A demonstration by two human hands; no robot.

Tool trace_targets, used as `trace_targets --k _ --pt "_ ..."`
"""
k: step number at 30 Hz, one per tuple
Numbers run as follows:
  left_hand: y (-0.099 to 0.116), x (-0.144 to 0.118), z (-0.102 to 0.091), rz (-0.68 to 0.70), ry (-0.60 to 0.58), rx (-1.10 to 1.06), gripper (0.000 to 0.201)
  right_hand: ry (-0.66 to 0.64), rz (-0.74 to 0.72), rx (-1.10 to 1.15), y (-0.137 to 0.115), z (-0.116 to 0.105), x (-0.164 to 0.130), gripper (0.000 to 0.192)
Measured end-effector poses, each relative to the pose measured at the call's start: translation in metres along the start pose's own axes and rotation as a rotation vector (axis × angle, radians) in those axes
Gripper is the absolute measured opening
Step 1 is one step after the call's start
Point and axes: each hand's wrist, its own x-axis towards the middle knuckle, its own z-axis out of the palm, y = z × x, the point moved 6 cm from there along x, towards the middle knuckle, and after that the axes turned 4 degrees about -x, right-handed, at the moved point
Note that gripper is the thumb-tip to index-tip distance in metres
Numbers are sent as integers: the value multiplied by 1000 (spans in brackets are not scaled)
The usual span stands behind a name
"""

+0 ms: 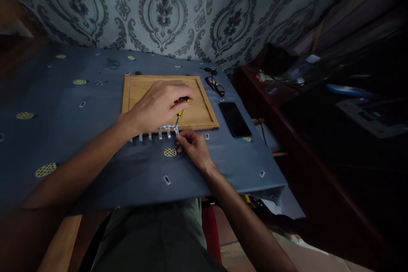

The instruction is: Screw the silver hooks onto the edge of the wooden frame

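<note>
A shallow wooden tray-like panel [168, 83] with a raised rim lies on the table. My left hand [159, 104] arches over it, fingers closed around the top of a yellow and black screwdriver [180, 113]. The screwdriver points down, its tip at a small silver metal hook [176, 129] on the panel's near edge. Thumb and fingers of my right hand [194, 148] pinch that hook from the near side. To its left, several similar metal hooks [160, 133] line the same edge. Small holes [197, 127] show in the rim to the right.
A black phone [235, 119] lies right of the panel, with eyeglasses [215, 86] and keys [210, 70] behind. Scissors [113, 63] and small screws [101, 82] lie on the blue tablecloth [95, 110]. A patterned curtain [164, 8] hangs behind; a dark red desk [270, 97] stands at right.
</note>
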Motion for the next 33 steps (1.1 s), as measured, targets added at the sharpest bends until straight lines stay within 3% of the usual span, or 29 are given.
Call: trace_targets --k 6,18,27,33 --pt "-6 0 0 -117 1 64 12 -6 23 23 0 1 0 50" --pt "-3 -1 -1 4 -10 125 12 -17 10 -1 -1 0 -1 45" --pt "-4 -1 0 -94 16 -5 12 0 27 15 -1 1 -1 50" --pt "-2 -1 0 -66 12 41 8 -11 26 5 -1 0 -1 48"
